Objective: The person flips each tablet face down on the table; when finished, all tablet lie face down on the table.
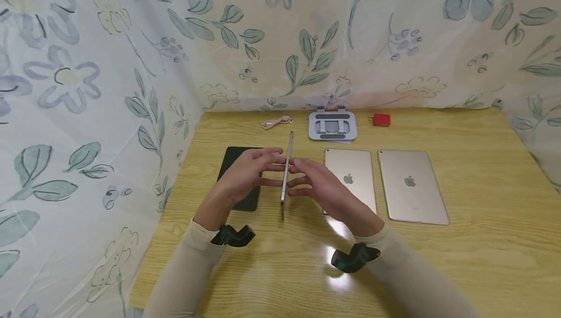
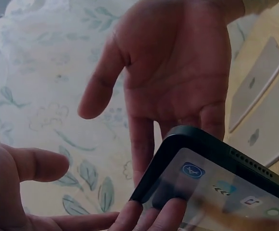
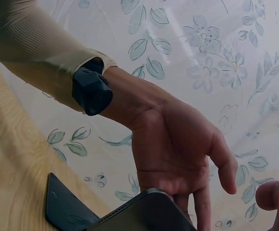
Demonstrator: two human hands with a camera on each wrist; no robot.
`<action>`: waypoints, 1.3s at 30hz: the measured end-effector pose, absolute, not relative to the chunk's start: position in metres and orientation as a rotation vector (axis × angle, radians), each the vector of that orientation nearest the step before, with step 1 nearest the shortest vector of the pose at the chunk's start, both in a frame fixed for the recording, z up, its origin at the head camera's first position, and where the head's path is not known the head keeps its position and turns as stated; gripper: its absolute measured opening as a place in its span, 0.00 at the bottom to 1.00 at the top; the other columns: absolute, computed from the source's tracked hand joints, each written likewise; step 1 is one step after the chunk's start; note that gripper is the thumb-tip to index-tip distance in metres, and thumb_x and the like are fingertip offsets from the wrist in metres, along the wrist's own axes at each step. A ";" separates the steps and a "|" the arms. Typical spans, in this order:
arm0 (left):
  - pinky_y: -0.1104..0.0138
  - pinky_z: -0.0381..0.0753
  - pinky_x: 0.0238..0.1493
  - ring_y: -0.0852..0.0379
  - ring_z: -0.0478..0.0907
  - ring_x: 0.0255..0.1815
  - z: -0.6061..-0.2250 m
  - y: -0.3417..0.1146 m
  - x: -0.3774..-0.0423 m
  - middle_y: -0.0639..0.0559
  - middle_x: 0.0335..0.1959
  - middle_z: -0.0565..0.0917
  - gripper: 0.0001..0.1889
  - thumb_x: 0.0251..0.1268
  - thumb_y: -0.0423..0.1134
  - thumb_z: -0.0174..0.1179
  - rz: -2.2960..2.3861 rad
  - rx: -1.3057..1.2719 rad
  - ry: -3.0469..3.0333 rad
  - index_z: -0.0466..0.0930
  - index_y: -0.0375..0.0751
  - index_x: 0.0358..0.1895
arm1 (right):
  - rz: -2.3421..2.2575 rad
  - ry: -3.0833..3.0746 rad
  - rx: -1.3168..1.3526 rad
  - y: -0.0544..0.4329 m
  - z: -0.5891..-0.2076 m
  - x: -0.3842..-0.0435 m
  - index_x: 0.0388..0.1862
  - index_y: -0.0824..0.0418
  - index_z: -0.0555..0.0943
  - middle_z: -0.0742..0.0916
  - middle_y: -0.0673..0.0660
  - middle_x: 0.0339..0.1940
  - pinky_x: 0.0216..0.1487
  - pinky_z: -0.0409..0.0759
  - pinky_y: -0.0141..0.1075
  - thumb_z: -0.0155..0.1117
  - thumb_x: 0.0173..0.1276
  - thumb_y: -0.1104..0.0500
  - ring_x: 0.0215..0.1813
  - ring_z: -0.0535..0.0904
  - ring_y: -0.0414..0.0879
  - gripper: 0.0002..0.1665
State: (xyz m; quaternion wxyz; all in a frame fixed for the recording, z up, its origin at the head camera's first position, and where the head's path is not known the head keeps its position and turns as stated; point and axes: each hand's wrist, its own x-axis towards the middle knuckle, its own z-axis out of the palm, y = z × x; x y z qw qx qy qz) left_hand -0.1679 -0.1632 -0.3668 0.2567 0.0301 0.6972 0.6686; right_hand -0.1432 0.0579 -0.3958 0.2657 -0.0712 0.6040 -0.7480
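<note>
Tablet (image 1: 287, 169) stands on its long edge, left of the table's (image 1: 495, 259) middle; from where I'm standing I can't tell whether its lower edge touches the wood. The left hand (image 1: 247, 174) is spread, fingers nearly straight, tips on the lit screen (image 2: 226, 211), thumb clear of it. The right hand (image 1: 326, 184) is likewise open, fingertips against the back. The screen faces the table's left edge, and the long axis runs toward the far edge. Toward the left edge lies a dark slab (image 1: 247, 202), partly hidden by the left hand. On the other side a pale tablet (image 1: 354, 177) and a gold tablet (image 1: 414, 196) lie backs up. Along the far edge are a coiled cable (image 1: 276, 122), a folding stand (image 1: 333, 125) and a red plug (image 1: 382, 120).
</note>
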 end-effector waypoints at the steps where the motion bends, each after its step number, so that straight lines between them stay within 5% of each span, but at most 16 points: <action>1: 0.51 0.92 0.62 0.38 0.77 0.77 -0.367 -0.164 -0.169 0.32 0.78 0.75 0.27 0.89 0.42 0.52 1.806 0.079 1.902 0.69 0.32 0.81 | -2.018 1.637 -0.198 0.056 -0.397 -0.144 0.82 0.71 0.66 0.73 0.64 0.69 0.66 0.88 0.46 0.43 0.93 0.48 0.61 0.82 0.53 0.33; 13: 0.48 0.91 0.63 0.35 0.79 0.74 -0.371 -0.180 -0.170 0.32 0.77 0.77 0.26 0.90 0.44 0.51 1.739 0.060 1.998 0.73 0.33 0.80 | -1.934 1.614 -0.226 0.052 -0.425 -0.150 0.84 0.71 0.66 0.70 0.69 0.84 0.85 0.67 0.65 0.39 0.94 0.48 0.79 0.72 0.70 0.35; 20: 0.52 0.91 0.58 0.36 0.79 0.72 -0.378 -0.199 -0.168 0.34 0.74 0.80 0.26 0.91 0.46 0.50 1.723 0.015 2.032 0.73 0.38 0.81 | -1.828 1.672 -0.079 0.062 -0.452 -0.147 0.86 0.78 0.55 0.62 0.76 0.87 0.87 0.65 0.60 0.43 0.92 0.51 0.85 0.65 0.73 0.39; 26: 0.54 0.89 0.57 0.35 0.76 0.74 -0.389 -0.210 -0.170 0.36 0.76 0.77 0.26 0.92 0.47 0.48 1.731 -0.035 2.034 0.74 0.36 0.79 | -1.774 1.709 -0.120 0.071 -0.463 -0.148 0.87 0.75 0.56 0.63 0.72 0.89 0.89 0.63 0.59 0.44 0.92 0.47 0.88 0.61 0.70 0.40; 34: 0.56 0.90 0.53 0.41 0.80 0.64 -0.416 -0.212 -0.173 0.41 0.63 0.82 0.25 0.91 0.45 0.48 1.802 -0.145 1.978 0.78 0.29 0.73 | -1.686 1.774 -0.172 0.082 -0.458 -0.146 0.90 0.70 0.53 0.60 0.71 0.90 0.91 0.56 0.60 0.45 0.92 0.44 0.90 0.56 0.69 0.43; 39: 0.52 0.91 0.57 0.35 0.79 0.69 -0.425 -0.205 -0.175 0.36 0.69 0.79 0.25 0.90 0.45 0.48 1.788 -0.141 1.968 0.78 0.30 0.74 | -1.624 1.800 -0.190 0.090 -0.455 -0.147 0.91 0.68 0.48 0.55 0.68 0.92 0.92 0.51 0.59 0.47 0.91 0.43 0.91 0.52 0.67 0.45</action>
